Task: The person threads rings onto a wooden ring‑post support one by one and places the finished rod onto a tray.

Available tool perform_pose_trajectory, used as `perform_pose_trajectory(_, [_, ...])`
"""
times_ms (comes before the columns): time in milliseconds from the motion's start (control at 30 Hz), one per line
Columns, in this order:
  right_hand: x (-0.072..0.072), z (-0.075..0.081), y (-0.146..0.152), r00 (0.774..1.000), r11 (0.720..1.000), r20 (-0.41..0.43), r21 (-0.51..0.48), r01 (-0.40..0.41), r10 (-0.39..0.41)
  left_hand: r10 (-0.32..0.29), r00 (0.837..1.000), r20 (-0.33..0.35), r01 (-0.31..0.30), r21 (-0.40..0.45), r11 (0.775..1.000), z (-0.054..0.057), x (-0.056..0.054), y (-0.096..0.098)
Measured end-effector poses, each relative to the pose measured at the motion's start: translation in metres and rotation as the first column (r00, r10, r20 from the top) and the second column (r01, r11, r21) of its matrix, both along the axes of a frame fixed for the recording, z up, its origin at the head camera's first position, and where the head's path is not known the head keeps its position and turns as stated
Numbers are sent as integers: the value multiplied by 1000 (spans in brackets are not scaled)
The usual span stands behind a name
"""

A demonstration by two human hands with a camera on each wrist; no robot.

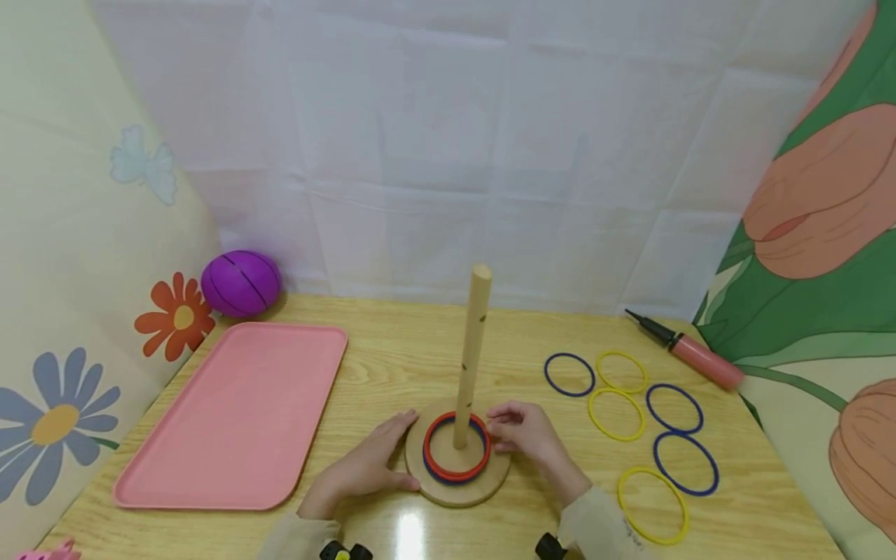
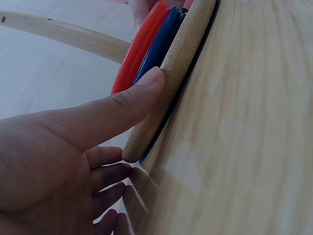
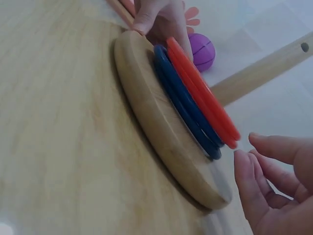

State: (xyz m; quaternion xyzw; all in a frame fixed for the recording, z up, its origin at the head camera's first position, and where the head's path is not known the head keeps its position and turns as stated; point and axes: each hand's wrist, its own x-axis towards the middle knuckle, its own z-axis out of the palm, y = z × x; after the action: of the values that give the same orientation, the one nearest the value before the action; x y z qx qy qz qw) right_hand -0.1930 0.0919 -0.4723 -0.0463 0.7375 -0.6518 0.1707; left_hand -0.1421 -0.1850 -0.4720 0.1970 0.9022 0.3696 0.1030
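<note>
A wooden ring-toss stand (image 1: 453, 495) has a round base and an upright peg (image 1: 472, 350). Around the peg's foot lie red rings (image 3: 200, 93) stacked over blue rings (image 3: 183, 100). My left hand (image 1: 371, 463) is at the base's left edge, thumb on the rim and the other fingers spread along the side, as the left wrist view (image 2: 54, 142) shows. At the right side of the stack is my right hand (image 1: 528, 432), its fingers loosely bent. In the right wrist view, these fingertips (image 3: 243, 161) are just off the rings, with nothing between them.
Right of the stand, yellow rings (image 1: 641, 421) and blue rings (image 1: 717, 473) lie loose on the wooden table (image 1: 392, 342). Beyond them is a pink hand pump (image 1: 703, 362). To the left lie a pink tray (image 1: 238, 420) and, behind it, a purple ball (image 1: 241, 284).
</note>
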Motion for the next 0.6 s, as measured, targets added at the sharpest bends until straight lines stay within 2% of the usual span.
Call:
perform_pose_trajectory(233, [-23, 8, 16, 992, 992, -85, 75, 100, -93, -6, 1000, -6, 6, -4, 1000, 1, 0, -1])
perform_pose_trajectory(433, [-58, 21, 40, 969, 967, -200, 175, 183, -147, -12, 1000, -21, 12, -8, 1000, -1, -1, -1])
perform_pose_trajectory(600, [-87, 25, 64, 952, 941, -261, 250, 226, -159, -16, 1000, -22, 15, -5, 1000, -1, -1, -1])
